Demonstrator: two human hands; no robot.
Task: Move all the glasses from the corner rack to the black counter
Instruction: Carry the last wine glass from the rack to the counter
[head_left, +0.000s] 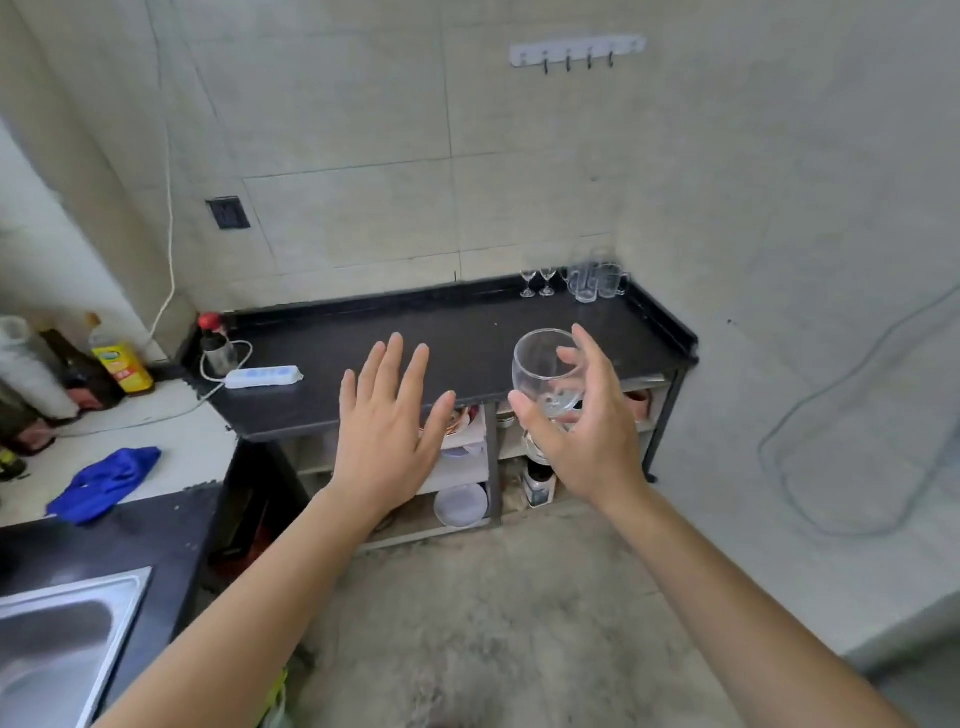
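Note:
My right hand (582, 421) grips a clear round wine glass (543, 371) by its bowl, upright, just in front of the black counter's front edge. My left hand (387, 415) hovers flat beside it, fingers spread, holding nothing. The black counter (452, 332) stands against the tiled wall. At its far right corner stand two small stemmed glasses (537, 283) and several clear glass mugs (597, 283). The stem and foot of the held glass are mostly hidden behind my palm.
A white power strip (264, 376) and a small kettle (215, 345) sit on the counter's left end. Shelves below hold plates (461, 504) and jars. A blue cloth (104, 483), bottles (122, 358) and a steel sink (57, 639) lie to the left. A hook rail (576, 52) hangs on the wall.

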